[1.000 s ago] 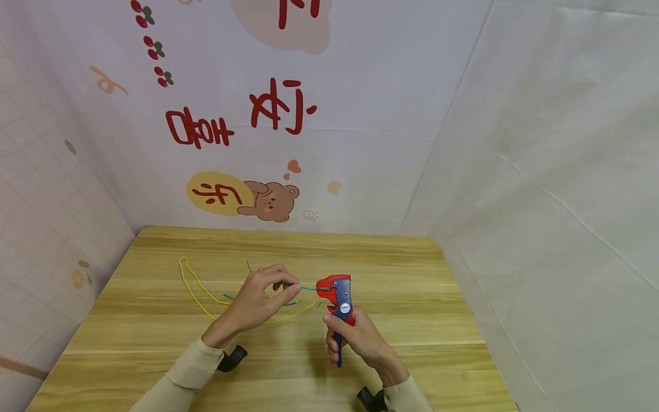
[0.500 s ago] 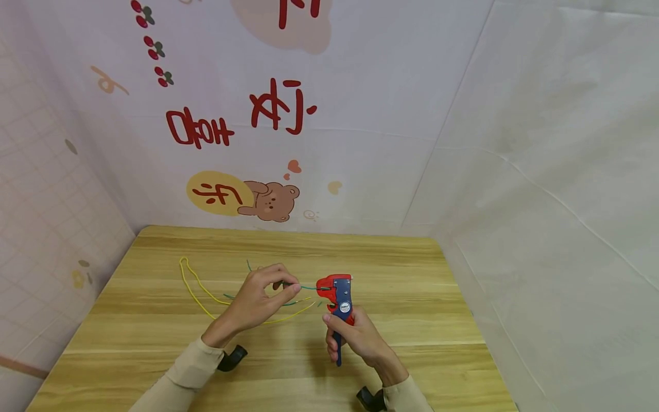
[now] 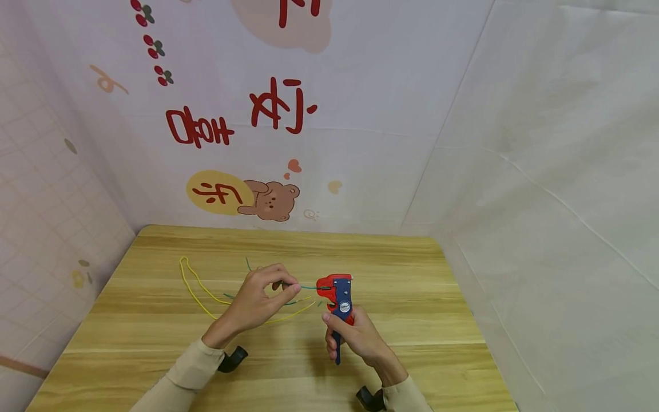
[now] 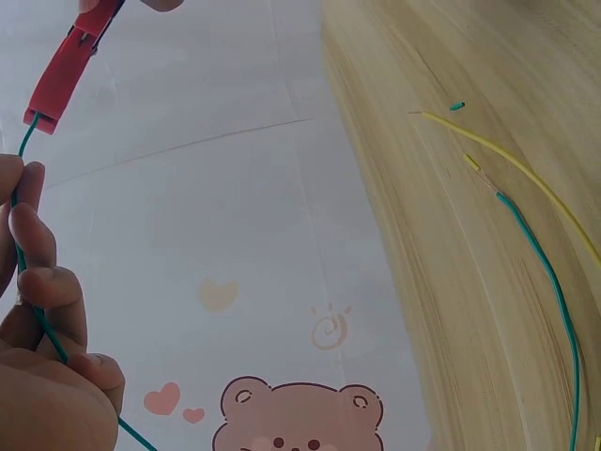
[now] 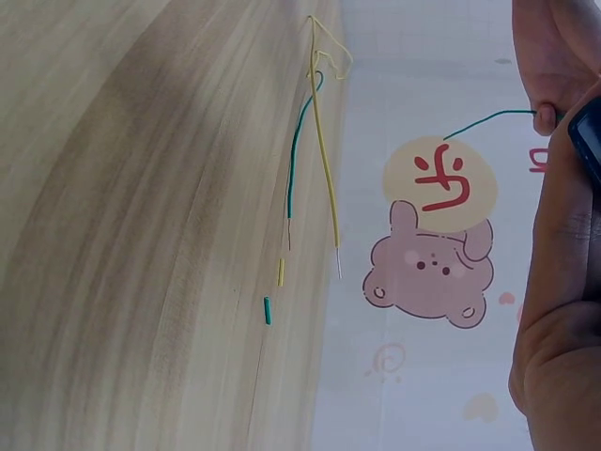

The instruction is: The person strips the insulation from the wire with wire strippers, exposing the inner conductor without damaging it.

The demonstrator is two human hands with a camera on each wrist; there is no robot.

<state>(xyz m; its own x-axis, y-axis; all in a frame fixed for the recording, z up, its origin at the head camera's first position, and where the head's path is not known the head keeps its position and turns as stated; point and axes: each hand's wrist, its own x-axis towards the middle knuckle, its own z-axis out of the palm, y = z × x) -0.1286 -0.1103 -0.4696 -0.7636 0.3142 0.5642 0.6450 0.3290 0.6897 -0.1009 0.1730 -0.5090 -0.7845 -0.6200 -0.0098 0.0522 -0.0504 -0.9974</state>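
Observation:
Over the table my left hand pinches a green wire between thumb and fingers. The wire's end sits in the red jaws of a wire stripper, and its other part trails out behind the hand. My right hand grips the stripper's blue and red handles, upright. In the left wrist view the green wire runs along the curled fingers to the red stripper head. A corner of the dark blue handle shows in the right wrist view; the jaws are out of that frame.
On the wooden table lie a looped yellow wire and another green wire, with bare ends. Small cut-off green and yellow insulation pieces lie near them. A printed cloth wall stands behind.
Both hands and the green wire stay almost in place. The lower handle tip of the wire stripper has shifted very slightly left.

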